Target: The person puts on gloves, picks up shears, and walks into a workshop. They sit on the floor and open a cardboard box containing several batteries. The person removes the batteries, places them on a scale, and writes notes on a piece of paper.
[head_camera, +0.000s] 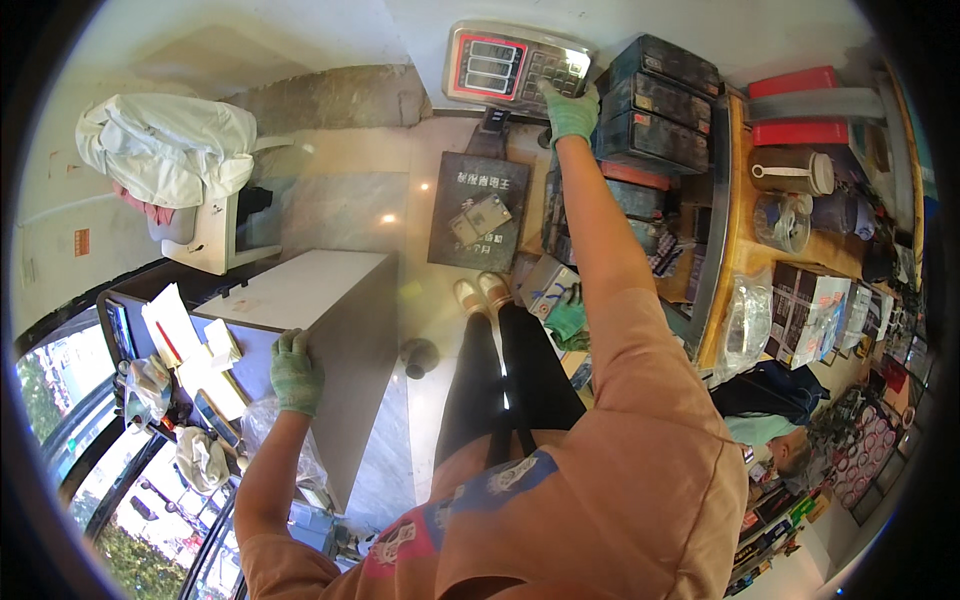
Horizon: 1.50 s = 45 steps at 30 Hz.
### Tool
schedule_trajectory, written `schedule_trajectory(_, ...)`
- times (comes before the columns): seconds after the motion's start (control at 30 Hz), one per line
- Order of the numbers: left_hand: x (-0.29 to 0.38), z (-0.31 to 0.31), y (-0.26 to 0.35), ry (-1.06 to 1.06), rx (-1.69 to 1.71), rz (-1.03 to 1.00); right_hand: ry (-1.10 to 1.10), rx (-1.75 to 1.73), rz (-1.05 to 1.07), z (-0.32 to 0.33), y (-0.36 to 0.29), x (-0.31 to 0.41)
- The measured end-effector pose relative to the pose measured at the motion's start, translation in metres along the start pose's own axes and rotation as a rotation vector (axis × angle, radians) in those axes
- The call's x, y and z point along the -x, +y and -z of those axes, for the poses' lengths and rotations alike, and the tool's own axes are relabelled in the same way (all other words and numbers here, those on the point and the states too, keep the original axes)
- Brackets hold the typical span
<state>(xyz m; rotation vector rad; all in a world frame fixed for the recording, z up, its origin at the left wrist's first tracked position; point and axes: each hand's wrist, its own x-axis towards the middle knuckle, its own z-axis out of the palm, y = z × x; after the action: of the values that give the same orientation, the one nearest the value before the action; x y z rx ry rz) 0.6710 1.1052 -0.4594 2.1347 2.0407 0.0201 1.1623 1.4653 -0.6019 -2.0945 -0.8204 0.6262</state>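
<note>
My right hand (pixel 573 111), in a green knitted glove, reaches to the keypad side of a weighing scale's indicator (pixel 487 64). Its fingertips touch the lower part of the keypad. Below the indicator, a dark scale platform (pixel 480 169) bearing white writing stands on the floor. A small grey battery-like box (pixel 487 217) lies tilted on that platform. In a matching glove, my left hand (pixel 297 373) rests on the near top edge of a desk (pixel 352 322), holding nothing. My shoes (pixel 480 291) are just in front of the platform.
Black car batteries (pixel 656 105) are stacked right of the scale. Behind them runs a wooden shelf counter (pixel 720 300) with jars and boxes. A chair (pixel 210 232) draped with white cloth stands left. A small dark pot (pixel 418 358) sits by the desk. A person (pixel 776 439) is at right.
</note>
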Motion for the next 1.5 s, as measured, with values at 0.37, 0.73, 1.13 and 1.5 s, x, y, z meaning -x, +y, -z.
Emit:
schedule_trajectory(0.37, 0.001, -0.001, -0.003, -0.011, 0.004, -0.002, 0.028, 0.058, -0.238, -0.013, -0.025, -0.005)
schedule_trajectory(0.73, -0.004, 0.005, 0.005, -0.036, -0.021, 0.017, -0.064, -0.701, -0.168, -0.013, 0.023, -0.029)
schedule_trajectory(1.13, -0.002, -0.003, 0.0, -0.041, -0.112, 0.041, -0.051, -0.643, -0.099, -0.016, 0.067, -0.035)
schedule_trajectory(1.5, 0.001, 0.0, 0.002, -0.017, -0.082, -0.011, -0.077, -0.352, -0.326, -0.003, 0.017, -0.04)
